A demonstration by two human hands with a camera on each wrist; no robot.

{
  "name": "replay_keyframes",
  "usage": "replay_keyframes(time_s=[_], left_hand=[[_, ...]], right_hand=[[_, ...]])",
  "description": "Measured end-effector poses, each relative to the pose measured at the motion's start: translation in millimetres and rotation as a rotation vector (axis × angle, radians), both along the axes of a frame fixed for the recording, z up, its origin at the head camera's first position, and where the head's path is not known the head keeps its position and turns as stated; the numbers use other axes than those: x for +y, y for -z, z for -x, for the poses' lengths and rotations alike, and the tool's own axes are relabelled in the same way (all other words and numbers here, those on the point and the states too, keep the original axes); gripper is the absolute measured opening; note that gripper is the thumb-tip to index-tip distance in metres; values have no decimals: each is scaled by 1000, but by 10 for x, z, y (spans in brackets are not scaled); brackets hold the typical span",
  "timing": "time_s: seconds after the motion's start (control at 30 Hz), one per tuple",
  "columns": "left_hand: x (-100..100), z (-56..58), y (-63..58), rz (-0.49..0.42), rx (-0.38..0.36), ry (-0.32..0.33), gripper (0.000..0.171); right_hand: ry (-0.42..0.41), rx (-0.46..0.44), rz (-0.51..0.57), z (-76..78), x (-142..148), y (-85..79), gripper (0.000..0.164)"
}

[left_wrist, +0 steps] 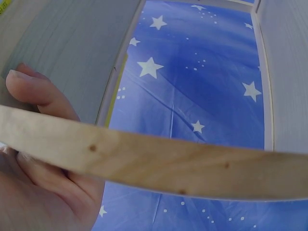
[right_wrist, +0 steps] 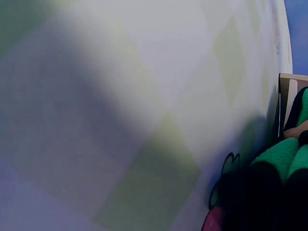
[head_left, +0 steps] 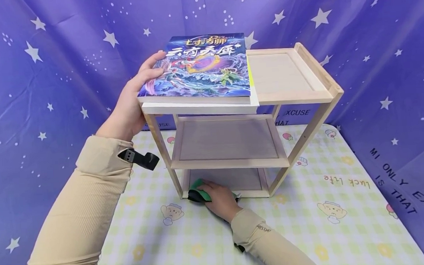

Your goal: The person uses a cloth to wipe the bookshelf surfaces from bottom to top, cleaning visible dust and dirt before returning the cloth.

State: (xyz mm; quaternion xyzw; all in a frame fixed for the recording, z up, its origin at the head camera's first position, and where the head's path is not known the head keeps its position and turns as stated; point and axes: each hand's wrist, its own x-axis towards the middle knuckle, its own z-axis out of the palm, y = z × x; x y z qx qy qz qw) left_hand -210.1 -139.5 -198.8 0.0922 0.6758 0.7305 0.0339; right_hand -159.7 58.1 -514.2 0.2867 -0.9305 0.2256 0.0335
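A three-tier wooden shelf [head_left: 231,163] stands on the table. My left hand [head_left: 134,96] grips its upper left end, with fingers over the left edge of a blue illustrated book [head_left: 209,76]. In the left wrist view, part of that hand curls around a wooden post [left_wrist: 192,168] and reaches under the top board [left_wrist: 72,57]. Beneath the blue book lies another book with white page edges [head_left: 200,106]. Down at the bottom tier's front left, my right hand [head_left: 220,200] holds a green and black cloth [head_left: 196,184] bunched under its fingers. The cloth [right_wrist: 279,156] also shows in the right wrist view.
A checked tablecloth [head_left: 310,231] with cartoon prints covers the table. Purple star-patterned curtains [head_left: 67,56] hang behind and at both sides. The shelf's top board has a raised wooden end [head_left: 320,70] on the right. A black strap [head_left: 141,159] hangs at the left wrist.
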Motion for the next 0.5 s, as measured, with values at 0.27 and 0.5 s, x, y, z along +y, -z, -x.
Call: replay_keyframes(time_s=[0.27,0.5], left_hand=[[2,-1,6,4,7,4,51],[6,13,12,5,12,-3,52]], right_hand=[[26,-63,43,-10,36,13,47],[32,-56,57,-9,74,12,46]])
